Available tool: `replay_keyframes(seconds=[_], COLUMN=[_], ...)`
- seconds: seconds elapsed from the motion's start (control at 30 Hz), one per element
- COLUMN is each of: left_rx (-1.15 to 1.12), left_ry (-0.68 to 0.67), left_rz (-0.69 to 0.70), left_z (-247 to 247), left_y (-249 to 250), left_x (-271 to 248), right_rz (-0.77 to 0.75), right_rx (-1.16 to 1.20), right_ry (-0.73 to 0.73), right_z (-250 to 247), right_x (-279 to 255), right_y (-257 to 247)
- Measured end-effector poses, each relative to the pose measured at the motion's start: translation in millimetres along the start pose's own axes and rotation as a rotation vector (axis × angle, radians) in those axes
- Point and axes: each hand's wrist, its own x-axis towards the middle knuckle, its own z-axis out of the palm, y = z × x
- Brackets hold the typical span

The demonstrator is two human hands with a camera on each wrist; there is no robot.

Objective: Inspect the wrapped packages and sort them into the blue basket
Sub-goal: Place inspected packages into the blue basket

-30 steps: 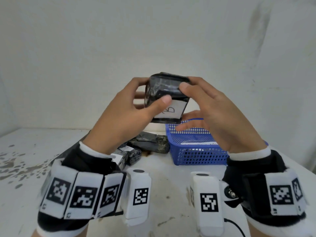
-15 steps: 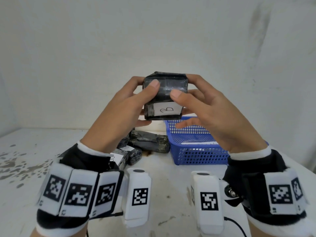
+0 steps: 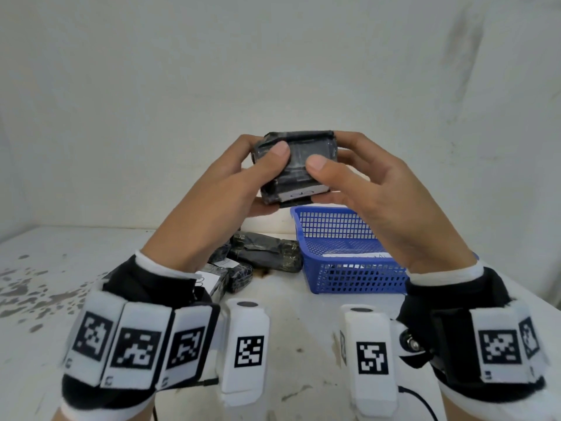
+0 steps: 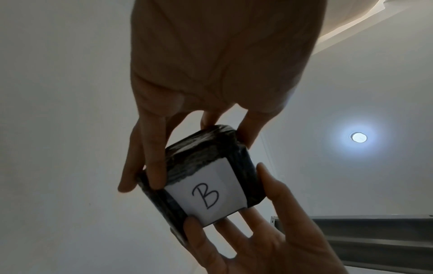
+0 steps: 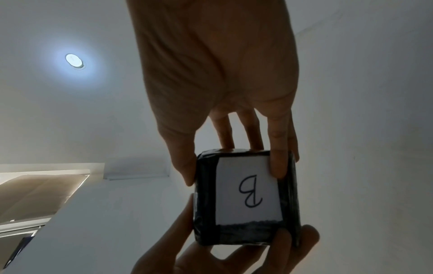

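Package [image 3: 299, 168]: black-wrapped, held up above the blue basket [image 3: 343, 268]
Label [image 4: 207, 194]: white paper, handwritten "B"
Left hand [image 3: 218, 202]: fingers clamped on package
Right hand [image 3: 385, 208]: fingers clamped on package

From the head view, the label [image 3: 300, 193] on the held package [image 3: 296, 165] is foreshortened, its letter illegible. The left hand [image 3: 212, 208] covers part of the dark packages [image 3: 267, 250] at 9 o'clock of the blue basket [image 3: 349, 268], so their number is unclear. A white sheet [image 3: 355, 255] inside the basket is partly hidden by the right hand [image 3: 394, 208].

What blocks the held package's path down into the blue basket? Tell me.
Nothing visible. Both the left hand and right hand hold the package above the basket's open top. The other packages lie on the table beside it, left.
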Motion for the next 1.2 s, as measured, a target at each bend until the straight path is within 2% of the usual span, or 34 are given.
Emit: replay_keyframes(seconds=[0.13,0.3,0.43,0.6,0.7,0.87,1.2], left_rx=[-0.05,0.011,0.047,-0.025,0.02,0.001,-0.043], left_ry=[-0.01,0.006,-0.024,0.033,0.073,0.035,0.1], left_rz=[0.004,0.049,0.019,-0.002,-0.042,-0.019,-0.008], left_z=[0,0,3,1,-3,-1,-1], left_y=[-1,-2,-2,-4,-8,-5,-5], left_x=[1,1,0,2,6,5,6], right_rz=[-0.014,0.022,0.003,-0.014,0.0,0.027,0.04], right_rx=[-0.029,-0.089,-0.046,-0.007,-0.021,-0.001,0.01], right_ry=[0.012,-0.06,-0.067,-0.041,-0.021,-0.02,-0.036], right_z=[-2,-6,-8,-8,-9,-7,-4], right_x=[-1,-5,-7,-6,-2,-1,-3], right_y=[-2,-7,-7,-5,2,2,-3])
